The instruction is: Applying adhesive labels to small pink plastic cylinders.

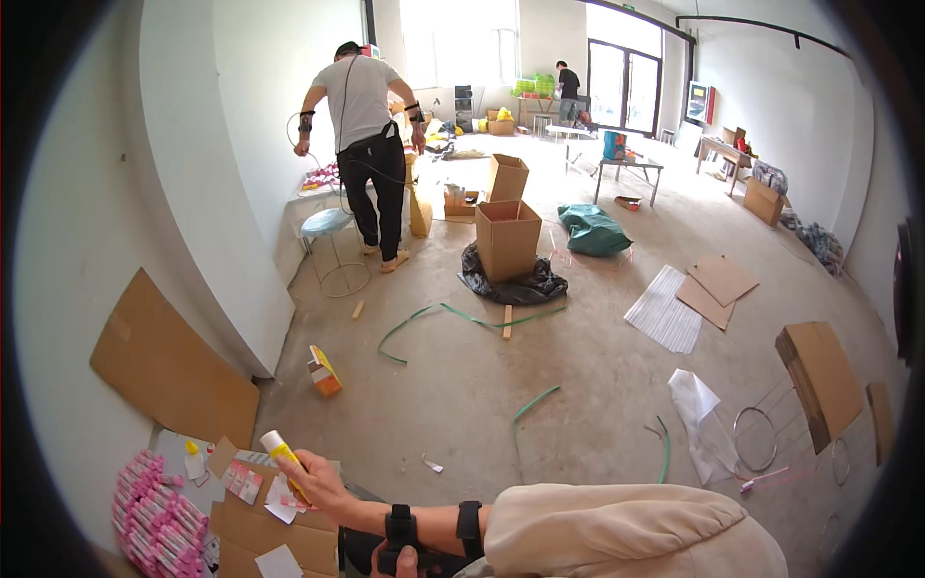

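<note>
My right arm, in a cream sleeve, reaches across the lower edge toward the left. Its hand (323, 484) is closed around a yellow tube with a white cap (280, 450), shaped like a glue stick and tilted up to the left. Black straps (400, 526) circle that forearm. Only some bent fingers of my left hand (407, 562) show at the bottom edge, close by a strap; what they hold is hidden. Below and left of the tube lies a pile of pink-and-white tubes (159, 515), beside a cardboard sheet (289, 535) with paper pieces on it.
A large cardboard panel (173, 356) leans on the left wall. Ahead stand a small yellow-orange box (325, 371), a blue-topped stool (327, 223) and an open carton (508, 241) on black plastic. Green straps (520, 424) lie on the floor. Two people work farther off.
</note>
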`<action>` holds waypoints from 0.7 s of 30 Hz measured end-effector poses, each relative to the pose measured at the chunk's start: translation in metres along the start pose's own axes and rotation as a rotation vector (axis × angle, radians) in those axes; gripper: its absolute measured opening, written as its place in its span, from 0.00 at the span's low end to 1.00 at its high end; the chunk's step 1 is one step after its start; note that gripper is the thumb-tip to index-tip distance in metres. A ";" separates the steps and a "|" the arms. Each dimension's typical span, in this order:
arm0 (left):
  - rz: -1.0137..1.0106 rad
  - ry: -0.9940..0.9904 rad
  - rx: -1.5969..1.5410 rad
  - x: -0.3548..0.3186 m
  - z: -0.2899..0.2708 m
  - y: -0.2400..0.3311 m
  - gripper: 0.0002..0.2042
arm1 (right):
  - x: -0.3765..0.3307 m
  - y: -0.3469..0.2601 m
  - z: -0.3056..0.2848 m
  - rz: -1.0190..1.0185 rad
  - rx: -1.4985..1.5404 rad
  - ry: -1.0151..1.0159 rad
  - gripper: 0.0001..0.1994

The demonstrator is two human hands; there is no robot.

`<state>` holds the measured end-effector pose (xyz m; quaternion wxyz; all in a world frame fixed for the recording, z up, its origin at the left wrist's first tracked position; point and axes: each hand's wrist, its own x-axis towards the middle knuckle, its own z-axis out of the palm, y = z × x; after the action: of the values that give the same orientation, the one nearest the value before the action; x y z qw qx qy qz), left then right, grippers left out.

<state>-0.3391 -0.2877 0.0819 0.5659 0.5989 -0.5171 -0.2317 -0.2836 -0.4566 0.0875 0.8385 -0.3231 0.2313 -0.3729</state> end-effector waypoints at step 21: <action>-0.396 0.256 -0.785 -0.014 -0.031 -0.061 0.26 | 0.001 0.011 -0.026 0.343 0.522 -0.351 0.24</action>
<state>-0.2958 -0.2727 0.0295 0.7541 0.4503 -0.1918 -0.4379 -0.2938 -0.4611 0.0617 0.9701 -0.1138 0.0316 -0.2121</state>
